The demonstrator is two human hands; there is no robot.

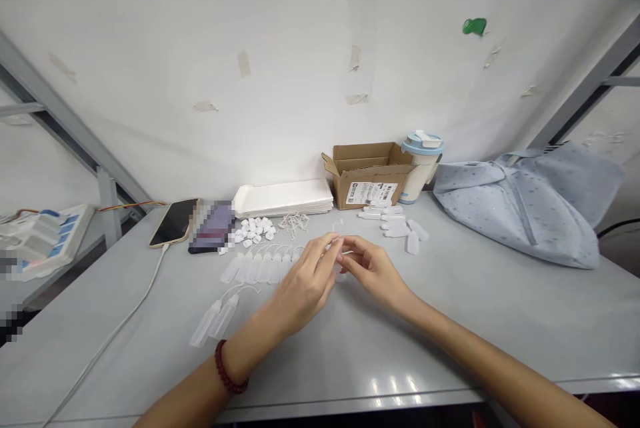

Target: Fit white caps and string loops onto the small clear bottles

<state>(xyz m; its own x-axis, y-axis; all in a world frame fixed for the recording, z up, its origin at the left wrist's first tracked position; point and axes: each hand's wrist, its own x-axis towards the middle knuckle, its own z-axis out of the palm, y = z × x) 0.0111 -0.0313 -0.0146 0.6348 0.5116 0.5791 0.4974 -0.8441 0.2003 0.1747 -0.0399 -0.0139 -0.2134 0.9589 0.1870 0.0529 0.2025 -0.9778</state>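
L hand [305,281] & R hand [373,268] pinch small clear item [341,275] together, above table [450,321].

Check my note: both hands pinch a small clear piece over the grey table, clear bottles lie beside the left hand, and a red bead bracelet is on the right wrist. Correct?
No: the head view shows the red bead bracelet on the left wrist. The rest holds: left hand and right hand pinch the small clear piece over the grey table, clear bottles beside the left hand.
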